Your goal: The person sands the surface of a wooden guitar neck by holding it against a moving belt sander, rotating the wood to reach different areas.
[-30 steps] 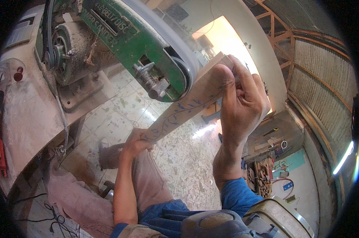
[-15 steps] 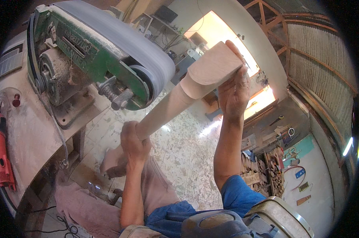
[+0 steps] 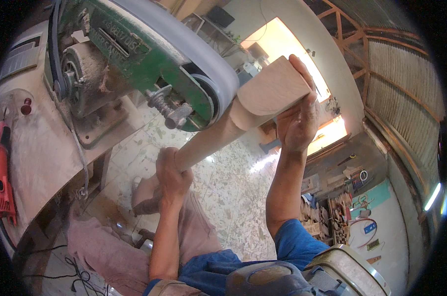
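I hold a pale wooden piece (image 3: 272,89) that has a squared block at its upper end and a round shaft running down to the left. My left hand (image 3: 174,172) wraps round the shaft's lower end. Up at the block, my right hand (image 3: 298,118) grips the far right end from beneath, its fingers curling up behind. A green belt sander (image 3: 129,64) stands to the left, with its grey belt (image 3: 198,52) rounding the front roller. The block's near edge lies right beside that belt; whether they touch I cannot tell.
On the dusty bench (image 3: 45,163) at left lie a red power tool (image 3: 1,172) and a cord. A spring and bolt (image 3: 170,109) jut from the sander's front. Wood offcuts (image 3: 332,217) are stacked at right. Black cables (image 3: 75,271) trail on the floor at lower left.
The sander now appears larger and further right in view, and the gap between its belt and the block has closed. Both hands keep their hold on the wooden piece.
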Available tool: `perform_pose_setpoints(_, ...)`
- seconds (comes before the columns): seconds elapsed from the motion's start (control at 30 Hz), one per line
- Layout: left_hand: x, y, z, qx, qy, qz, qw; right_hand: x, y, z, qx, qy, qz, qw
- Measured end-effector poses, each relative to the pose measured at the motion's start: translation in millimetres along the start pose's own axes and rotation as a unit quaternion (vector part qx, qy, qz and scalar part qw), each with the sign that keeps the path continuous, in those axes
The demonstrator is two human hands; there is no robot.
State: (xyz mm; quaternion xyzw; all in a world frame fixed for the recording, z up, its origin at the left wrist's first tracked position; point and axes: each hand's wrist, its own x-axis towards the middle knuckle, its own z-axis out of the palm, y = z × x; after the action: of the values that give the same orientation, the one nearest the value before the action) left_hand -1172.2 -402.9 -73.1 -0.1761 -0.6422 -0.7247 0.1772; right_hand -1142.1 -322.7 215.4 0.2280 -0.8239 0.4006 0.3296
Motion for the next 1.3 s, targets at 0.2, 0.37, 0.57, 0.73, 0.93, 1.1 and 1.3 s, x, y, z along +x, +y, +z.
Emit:
perform_pose_setpoints(0.2,-1,-4,1,-0.007,-0.002,-0.003,1.000,2,-2,6,-0.029,0.009,-0.014,0.999)
perform_pose_setpoints(0.37,0,1,1,-0.020,-0.006,-0.005,1.000,4,-6,5,-0.080,-0.002,-0.011,0.997)
perform_pose_setpoints(0.57,1,2,-2,-0.044,-0.004,0.015,0.999,2,-10,10,-0.112,-0.011,-0.009,0.994)
perform_pose_setpoints(0.73,1,1,-2,-0.070,-0.015,0.022,0.997,5,-17,16,-0.148,-0.017,-0.040,0.988)
perform_pose_setpoints(0.93,2,4,-3,-0.102,-0.028,0.023,0.994,5,-17,16,-0.204,-0.005,-0.067,0.977)
perform_pose_setpoints(1.1,0,2,-4,-0.122,-0.033,0.017,0.992,5,-24,28,-0.185,0.007,-0.045,0.982)
perform_pose_setpoints(1.3,-3,-2,-1,-0.157,-0.065,-0.001,0.985,10,-21,32,-0.241,0.025,-0.094,0.966)
